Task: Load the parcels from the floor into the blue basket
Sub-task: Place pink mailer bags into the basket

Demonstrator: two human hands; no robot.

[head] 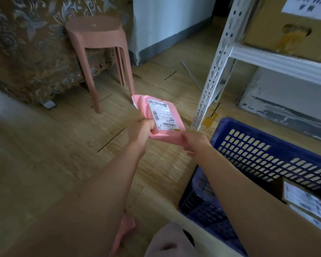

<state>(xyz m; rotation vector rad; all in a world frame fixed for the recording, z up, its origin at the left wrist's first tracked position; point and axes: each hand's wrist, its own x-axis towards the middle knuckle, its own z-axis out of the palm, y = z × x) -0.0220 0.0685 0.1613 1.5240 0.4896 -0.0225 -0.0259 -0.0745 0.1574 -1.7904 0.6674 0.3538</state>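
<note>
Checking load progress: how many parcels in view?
2: a pink parcel gripped by the left hand and right hand; a labelled brown parcel inside the blue basket. More may hide behind the right forearm.

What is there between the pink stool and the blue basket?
In the head view, the pink parcel, gripped by the left hand and right hand, lies between the stool and basket, above wooden floor.

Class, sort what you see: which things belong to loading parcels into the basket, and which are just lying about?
Job: pink parcel; left hand; right hand; blue basket; boxed parcel inside it.
Lying about: stool; rack; cardboard box.
</note>
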